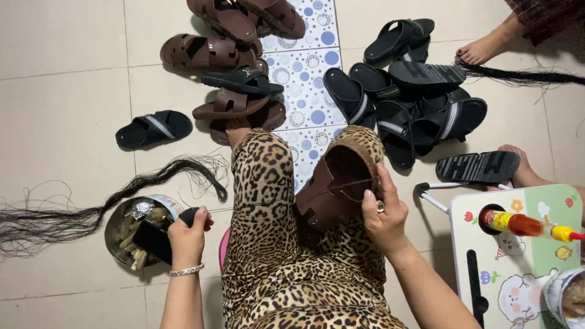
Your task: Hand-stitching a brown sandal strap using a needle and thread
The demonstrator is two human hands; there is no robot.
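Brown leather made up the sandal (pixel 332 189) that rested on the person's right knee, sole side down against leopard-print trousers (pixel 274 244). The right hand (pixel 384 219) gripped the sandal's edge nearest the body, fingers curled together around it, with a ring showing on one finger. A thin dark thread (pixel 356 183) ran across the sandal's opening towards that hand.

The left hand (pixel 187 234), wearing a silver bracelet at the wrist, was closed on a small black object (pixel 159 239), fingers wrapped over its top. That object sat just over the rim of a round metal bowl (pixel 116 225) on the floor, which held scraps and crumpled foil. A long bundle of black thread (pixel 91 207) trailed from beside the bowl away to the left over pale floor tiles.

Ahead of the knees lay a patterned mat (pixel 308 67) with blue circles. Several brown sandals (pixel 213 52) were piled at its left, and a heap of black sandals (pixel 414 103) at its right; one black sandal (pixel 153 129) lay alone further left. Another person's bare foot (pixel 481 50) showed at the top right. A small white folding table (pixel 524 256) stood at the lower right, with a red glue bottle (pixel 518 223) lying on it.
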